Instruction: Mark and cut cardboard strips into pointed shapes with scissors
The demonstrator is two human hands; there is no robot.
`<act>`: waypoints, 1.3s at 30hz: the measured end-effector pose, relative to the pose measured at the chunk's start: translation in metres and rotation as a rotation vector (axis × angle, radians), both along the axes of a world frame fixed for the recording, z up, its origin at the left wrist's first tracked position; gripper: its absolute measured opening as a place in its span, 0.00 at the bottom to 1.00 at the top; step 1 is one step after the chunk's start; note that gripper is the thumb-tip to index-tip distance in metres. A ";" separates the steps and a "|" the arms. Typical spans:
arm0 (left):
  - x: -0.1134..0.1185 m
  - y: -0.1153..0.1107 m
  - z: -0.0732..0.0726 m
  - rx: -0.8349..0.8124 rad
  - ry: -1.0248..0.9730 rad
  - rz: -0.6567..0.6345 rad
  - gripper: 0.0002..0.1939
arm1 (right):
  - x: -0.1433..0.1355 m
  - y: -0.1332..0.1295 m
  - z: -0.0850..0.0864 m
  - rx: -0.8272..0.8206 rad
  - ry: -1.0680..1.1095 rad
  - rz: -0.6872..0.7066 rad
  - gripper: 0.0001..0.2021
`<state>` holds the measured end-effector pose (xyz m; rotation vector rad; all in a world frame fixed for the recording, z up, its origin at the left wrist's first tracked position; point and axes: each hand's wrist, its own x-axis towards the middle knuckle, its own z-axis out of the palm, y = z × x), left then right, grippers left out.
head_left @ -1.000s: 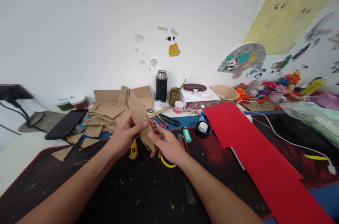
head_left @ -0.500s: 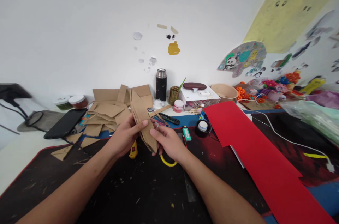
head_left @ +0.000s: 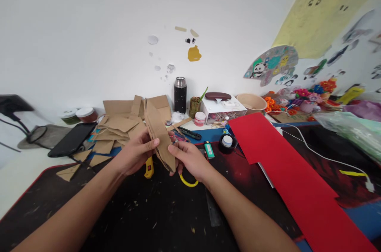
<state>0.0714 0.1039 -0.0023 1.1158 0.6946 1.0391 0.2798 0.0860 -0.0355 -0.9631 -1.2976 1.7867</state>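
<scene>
A stack of long, pointed cardboard pieces (head_left: 160, 137) is held tilted above the dark mat. My left hand (head_left: 137, 151) grips its left edge, thumb on the front face. On the lower right edge my right hand (head_left: 190, 160) is closed, thumb on the face and fingers behind. Below and between the hands lie a yellow cutter (head_left: 149, 168) and a yellow ring-shaped handle (head_left: 188, 181), partly hidden by my right hand. A pile of cut cardboard (head_left: 117, 127) lies behind my left hand.
A large red sheet (head_left: 285, 168) covers the right side. Behind stand a black thermos (head_left: 180, 95), a white box (head_left: 223, 107) and a pink jar (head_left: 200, 118). A green lighter (head_left: 209, 150) and black tape roll (head_left: 226, 144) lie right of my hands. A phone (head_left: 71, 139) is at left.
My left thumb has slid slightly left and down on the cardboard stack, showing more of its face. My right hand keeps its hold. The whole view has shifted slightly.
</scene>
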 end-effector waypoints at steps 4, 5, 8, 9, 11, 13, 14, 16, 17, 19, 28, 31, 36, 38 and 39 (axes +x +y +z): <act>-0.002 0.001 -0.001 0.002 -0.013 -0.018 0.23 | 0.001 0.000 0.000 -0.021 0.030 -0.008 0.31; -0.002 0.001 -0.001 -0.001 -0.012 -0.014 0.23 | 0.002 0.000 0.000 -0.022 0.034 -0.007 0.32; 0.000 0.001 -0.001 -0.013 -0.011 0.001 0.22 | 0.002 0.000 0.000 -0.029 0.031 -0.002 0.33; 0.001 0.000 0.000 -0.016 -0.007 0.010 0.22 | 0.003 0.001 0.000 -0.029 0.029 -0.001 0.34; 0.003 -0.001 0.002 -0.015 0.009 0.032 0.24 | 0.002 0.001 -0.001 -0.024 0.028 0.004 0.35; 0.005 -0.002 0.004 -0.009 0.036 0.051 0.27 | 0.002 0.001 -0.002 -0.013 0.023 0.007 0.36; 0.006 -0.003 0.004 0.003 0.054 0.064 0.28 | 0.001 0.002 -0.003 -0.001 0.014 0.004 0.36; 0.006 -0.002 0.004 0.045 0.103 0.088 0.30 | 0.000 0.003 -0.006 0.037 -0.015 -0.019 0.37; 0.005 -0.001 0.004 0.073 0.133 0.097 0.29 | 0.000 0.003 -0.007 0.058 -0.034 -0.038 0.38; 0.003 0.000 0.003 0.123 0.191 0.099 0.28 | -0.001 0.004 -0.009 0.092 -0.072 -0.077 0.38; 0.003 0.002 -0.001 0.089 0.236 0.115 0.27 | -0.002 0.002 -0.008 0.166 -0.170 -0.127 0.27; 0.004 0.002 -0.005 0.031 0.220 0.186 0.28 | -0.001 0.002 -0.005 0.177 -0.160 -0.150 0.26; 0.008 -0.002 -0.002 0.075 0.266 0.226 0.32 | 0.001 0.002 -0.002 0.206 -0.096 -0.143 0.21; 0.011 -0.005 0.003 0.128 0.316 0.172 0.30 | 0.001 0.001 -0.002 0.214 -0.087 -0.146 0.20; 0.013 -0.006 0.005 0.150 0.335 0.154 0.28 | 0.001 0.001 -0.001 0.216 -0.085 -0.148 0.19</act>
